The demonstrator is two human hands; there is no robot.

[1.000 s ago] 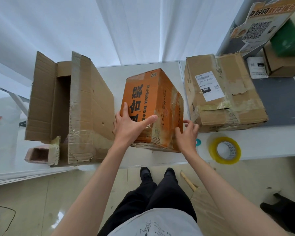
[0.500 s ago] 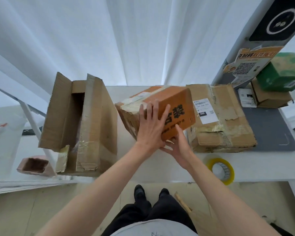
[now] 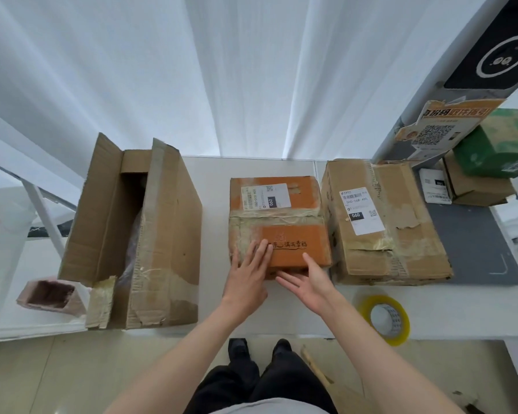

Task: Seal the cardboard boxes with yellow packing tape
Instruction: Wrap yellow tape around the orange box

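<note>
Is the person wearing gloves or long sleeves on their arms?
No. The left hand and right hand are bare, with no gloves, rings or watch showing. Both forearms are uncovered as far as the frame shows, so no sleeves are visible.

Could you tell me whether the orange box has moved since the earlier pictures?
Yes. The orange box has been turned over and now lies flat, label up, beside the taped brown box, which stayed put.

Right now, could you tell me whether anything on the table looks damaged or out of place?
Yes. The big box on the left gapes open, flaps up, with torn old tape. The right-hand box has ripped paper and peeling tape. The tape roll overhangs the table's front edge.
</note>
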